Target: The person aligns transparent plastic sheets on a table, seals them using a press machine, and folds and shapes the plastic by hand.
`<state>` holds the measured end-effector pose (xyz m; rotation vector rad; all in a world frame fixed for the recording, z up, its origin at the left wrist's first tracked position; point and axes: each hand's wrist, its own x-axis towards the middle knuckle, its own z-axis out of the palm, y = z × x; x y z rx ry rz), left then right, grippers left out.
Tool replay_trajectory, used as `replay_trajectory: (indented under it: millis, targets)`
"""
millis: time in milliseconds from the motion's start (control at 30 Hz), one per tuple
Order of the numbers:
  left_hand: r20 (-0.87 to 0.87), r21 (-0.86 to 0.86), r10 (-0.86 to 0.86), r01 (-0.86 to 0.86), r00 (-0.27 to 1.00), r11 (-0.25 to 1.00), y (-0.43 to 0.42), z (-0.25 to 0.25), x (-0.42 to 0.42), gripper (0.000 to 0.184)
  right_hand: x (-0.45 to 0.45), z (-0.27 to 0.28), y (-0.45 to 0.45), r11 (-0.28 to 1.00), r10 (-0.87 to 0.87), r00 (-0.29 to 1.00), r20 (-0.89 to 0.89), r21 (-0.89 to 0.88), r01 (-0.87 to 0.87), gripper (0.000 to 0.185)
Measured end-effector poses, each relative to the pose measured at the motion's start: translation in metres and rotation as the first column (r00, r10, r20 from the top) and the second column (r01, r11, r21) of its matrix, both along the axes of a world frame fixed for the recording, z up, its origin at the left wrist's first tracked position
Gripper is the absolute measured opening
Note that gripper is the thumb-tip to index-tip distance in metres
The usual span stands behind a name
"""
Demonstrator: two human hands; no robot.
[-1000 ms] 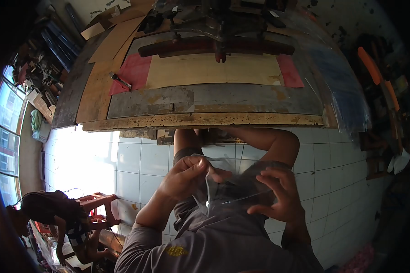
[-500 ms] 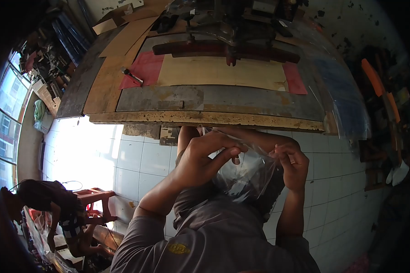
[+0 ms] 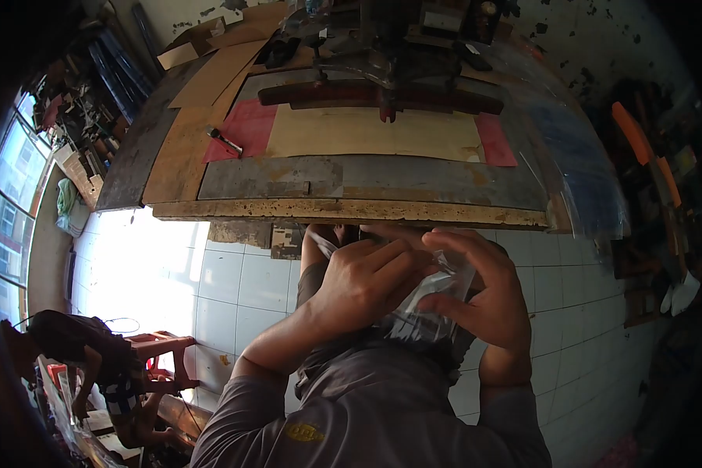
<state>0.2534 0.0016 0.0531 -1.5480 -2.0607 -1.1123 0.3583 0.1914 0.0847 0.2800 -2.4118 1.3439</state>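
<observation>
A clear plastic sheet or bag [image 3: 413, 324], crumpled and shiny, is held over my lap just in front of the bench. My left hand [image 3: 366, 281] is closed, its fingers pinching the upper part of the plastic. Beside it, my right hand [image 3: 487, 292] has its thumb and fingers spread apart around the plastic's right side. The right thumb lies over the plastic, though whether it presses on it I cannot tell. Part of the plastic is hidden behind both hands.
The workbench [image 3: 351, 209] carries a yellow sheet [image 3: 374, 132], pink pieces [image 3: 246, 129] and a cutter or marker [image 3: 225, 142]. A dark red metal bar [image 3: 327, 95] spans above. Clear film [image 3: 593, 179] hangs at the right. Another person [image 3: 70, 351] sits lower left by a red stool [image 3: 164, 343].
The plastic, spread between both hands before, is now bunched closer together. My right hand has moved nearer the left and gone from a pinch to spread fingers.
</observation>
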Motion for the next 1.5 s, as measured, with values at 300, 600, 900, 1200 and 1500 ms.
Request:
replay_trajectory:
  millis: [300,600,900,1200,1500]
  targets:
    - [0.298,-0.057,-0.138,0.162,0.945,0.985,-0.008,0.008,-0.012,0.023,-0.006,-0.018,0.010,0.991,-0.028,0.991,0.129,-0.123,0.044,0.027]
    - [0.357,-0.160,-0.041,0.104,0.933,0.982,-0.010,0.000,-0.018,0.028,-0.018,-0.034,0.011,0.956,-0.083,0.983,0.166,-0.264,0.125,0.014]
    - [0.432,-0.397,0.114,0.075,0.895,0.915,-0.059,-0.001,-0.044,0.032,-0.019,-0.034,0.041,0.870,-0.160,0.974,0.159,-0.444,0.215,0.017]
    - [0.395,-0.366,0.127,0.029,0.910,0.930,-0.078,-0.010,-0.070,0.016,-0.028,-0.033,0.054,0.871,-0.263,0.958,0.114,-0.400,0.287,0.018]
    - [0.475,-0.291,0.185,-0.045,0.860,0.956,-0.082,0.001,-0.079,0.025,-0.037,-0.029,0.056,0.880,-0.291,0.948,0.129,-0.353,0.318,0.018]
